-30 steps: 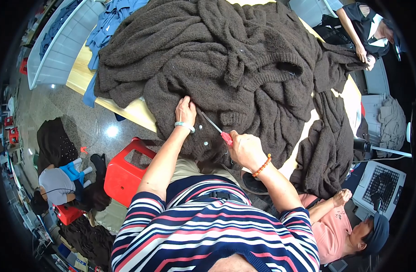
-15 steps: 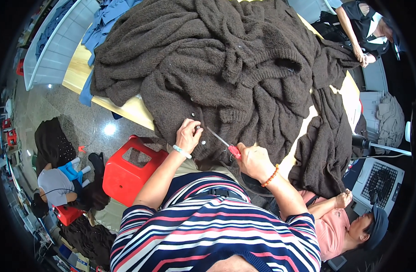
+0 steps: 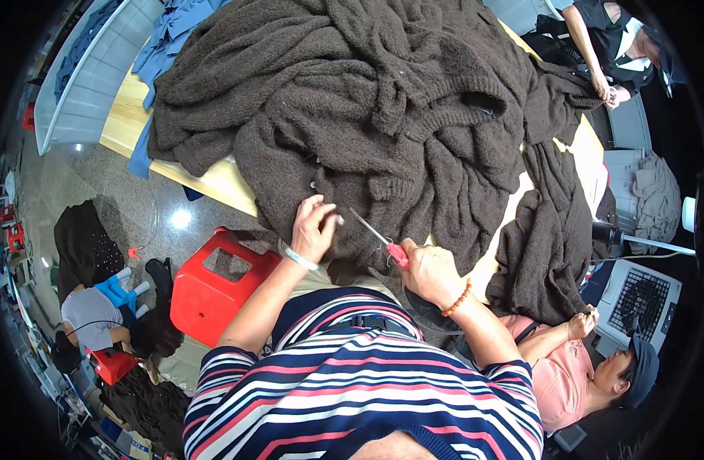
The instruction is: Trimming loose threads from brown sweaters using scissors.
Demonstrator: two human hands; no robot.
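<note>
A heap of dark brown knitted garments [image 3: 352, 115] covers the table in front of me. My left hand [image 3: 312, 234], slightly smeared by motion, is over the heap's near edge with bent fingers apart. Close to its thumb is a small shiny spot, perhaps a button; another small pale button [image 3: 313, 185] sits on the knit just above the fingers. My right hand [image 3: 435, 274] is closed around the red handle of slim scissors [image 3: 371, 228]. Their metal point is directed up and left, toward the left hand, but apart from it. My fingers hide part of the handle.
A red plastic stool [image 3: 206, 307] stands at my left. Blue cloth [image 3: 172, 46] hangs over the table's far left corner [image 3: 122, 115]. At right, one person in pink [image 3: 555, 376] and another in black [image 3: 616, 54] handle brown knits. A person [image 3: 91, 318] sits behind at left.
My left hand has loosened from its pinch at the garment edge, its fingers spreading. The scissors in my right hand have stayed nearly in place.
</note>
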